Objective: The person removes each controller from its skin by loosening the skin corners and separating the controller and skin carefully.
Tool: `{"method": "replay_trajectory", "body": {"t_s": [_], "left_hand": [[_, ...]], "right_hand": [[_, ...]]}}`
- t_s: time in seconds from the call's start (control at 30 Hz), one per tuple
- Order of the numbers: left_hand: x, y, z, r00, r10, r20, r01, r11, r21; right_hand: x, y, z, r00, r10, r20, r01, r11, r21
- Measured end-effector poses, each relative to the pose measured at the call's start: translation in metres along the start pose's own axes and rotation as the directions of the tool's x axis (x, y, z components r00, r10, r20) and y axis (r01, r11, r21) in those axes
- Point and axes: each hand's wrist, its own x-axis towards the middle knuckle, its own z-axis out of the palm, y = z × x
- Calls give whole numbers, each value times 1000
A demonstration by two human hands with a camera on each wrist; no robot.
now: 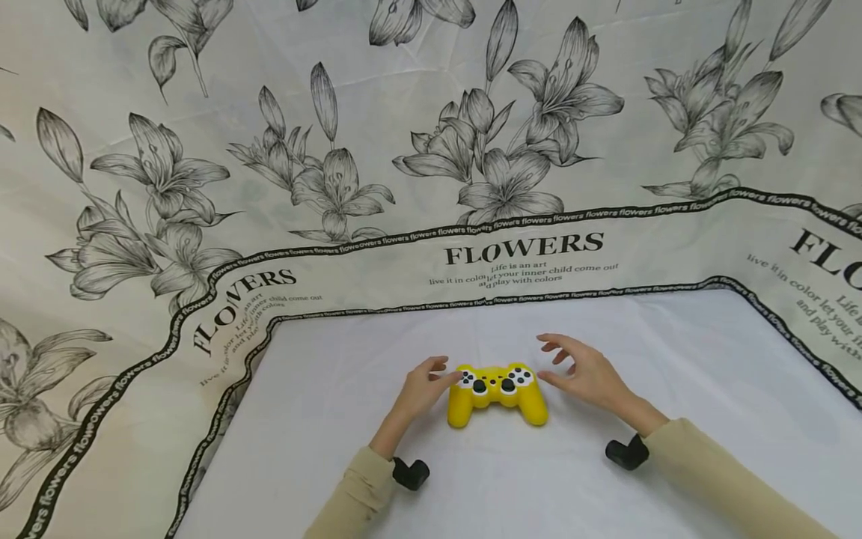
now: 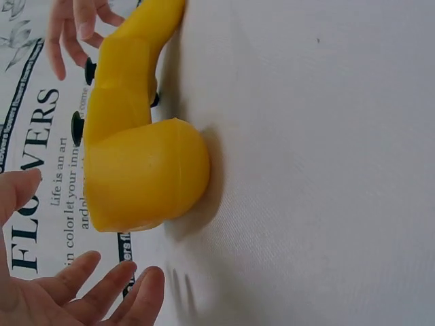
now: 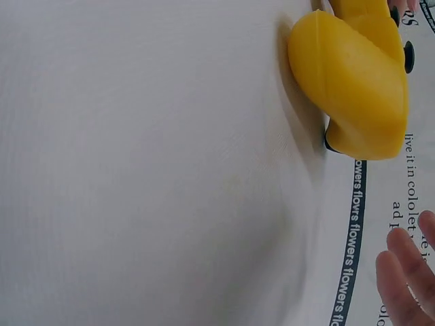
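A yellow game controller [image 1: 497, 394] with black thumbsticks and white button areas lies on the white cloth, its two grips toward the person. At its left side is the left hand [image 1: 424, 388]; from the head view its thumb overlaps the controller's left edge. In the left wrist view a gap shows between the left fingers [image 2: 146, 299] and the controller's yellow grip [image 2: 146, 176]. The right hand [image 1: 586, 376] hovers just right of the controller, thumb and fingers spread apart with nothing between them. Its fingertips [image 3: 401, 261] appear apart from the controller in the right wrist view.
White cloth [image 1: 323, 419] covers the table. Behind it and at both sides rises a fabric [image 1: 377, 277] printed with flowers and lettering. A black device [image 1: 411, 474] sits at the left wrist and another black device [image 1: 627, 452] at the right wrist.
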Motion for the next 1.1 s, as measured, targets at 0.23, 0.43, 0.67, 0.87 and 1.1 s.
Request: {"method": "replay_trajectory", "body": {"t_s": [0.23, 0.43, 0.67, 0.87, 1.1], "left_hand": [[2, -1, 1, 998, -23, 56, 24, 999, -29], [5, -2, 2, 997, -23, 79, 28, 998, -64], [8, -7, 2, 993, -23, 118, 41, 987, -153], [10, -14, 3, 990, -13, 139, 39, 982, -184], [12, -18, 3, 986, -7, 167, 42, 978, -204]], "right_hand": [[2, -5, 4, 989, 112, 97, -123, 986, 112], [3, -9, 6, 977, 141, 157, -168, 971, 171], [4, -9, 10, 962, 171, 214, -209, 962, 174], [4, -9, 10, 948, 195, 252, -240, 957, 165], [5, -8, 11, 933, 223, 282, -279, 944, 176]]}}
